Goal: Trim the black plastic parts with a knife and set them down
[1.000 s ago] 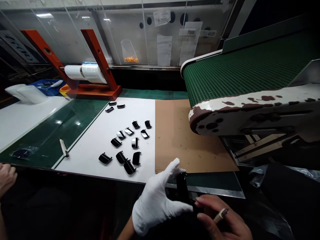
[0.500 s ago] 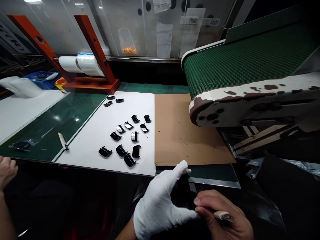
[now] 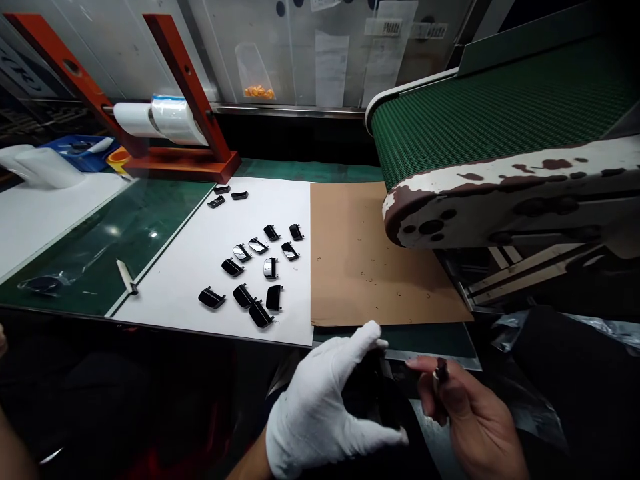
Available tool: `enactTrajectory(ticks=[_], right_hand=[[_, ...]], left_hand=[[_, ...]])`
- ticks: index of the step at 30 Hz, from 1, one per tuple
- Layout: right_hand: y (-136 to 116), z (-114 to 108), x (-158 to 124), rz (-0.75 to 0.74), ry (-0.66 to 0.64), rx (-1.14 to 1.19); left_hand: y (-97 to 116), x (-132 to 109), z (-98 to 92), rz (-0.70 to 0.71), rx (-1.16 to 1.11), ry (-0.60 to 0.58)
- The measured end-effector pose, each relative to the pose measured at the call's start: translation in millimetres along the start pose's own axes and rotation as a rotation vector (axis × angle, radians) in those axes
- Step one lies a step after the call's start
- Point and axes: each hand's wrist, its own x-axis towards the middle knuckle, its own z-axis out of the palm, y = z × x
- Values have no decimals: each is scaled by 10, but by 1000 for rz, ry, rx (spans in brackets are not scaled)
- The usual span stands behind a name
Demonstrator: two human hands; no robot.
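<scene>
My left hand (image 3: 320, 403), in a white glove, is at the lower middle with thumb and fingers curved around a black part (image 3: 374, 383). This part is very dark against the background, so its outline is hard to make out. To the right, my bare right hand (image 3: 470, 407) grips a small pale-handled tool (image 3: 439, 375) between thumb and fingers, its dark end pointing up. The tool is apart from the black part. Several glossy black plastic pieces (image 3: 212, 298) with small prongs lie scattered on the white sheet (image 3: 170, 293) beyond my hands.
Brown cardboard (image 3: 350, 267) with tiny dark shavings lies beside the white sheet. A green conveyor belt (image 3: 450, 127) overhangs it at right. Film rolls (image 3: 175, 120) sit on an orange stand (image 3: 175, 170). Another pale-handled tool (image 3: 127, 277) rests at left, near a person's arm (image 3: 13, 440).
My right hand has moved right, away from the black part, and turned the tool so its dark end points upward. My left hand stays nearly still. The other person's hand has moved mostly out of view.
</scene>
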Motion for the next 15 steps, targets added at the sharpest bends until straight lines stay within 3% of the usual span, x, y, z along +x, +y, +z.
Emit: enactTrajectory(ticks=[8, 15], right_hand=[[-189, -193, 133, -24, -286, -196], [-232, -161, 158, -75, -339, -234]], left_hand=[[41, 4, -11, 19, 26, -10], [89, 7, -12, -4, 52, -11]])
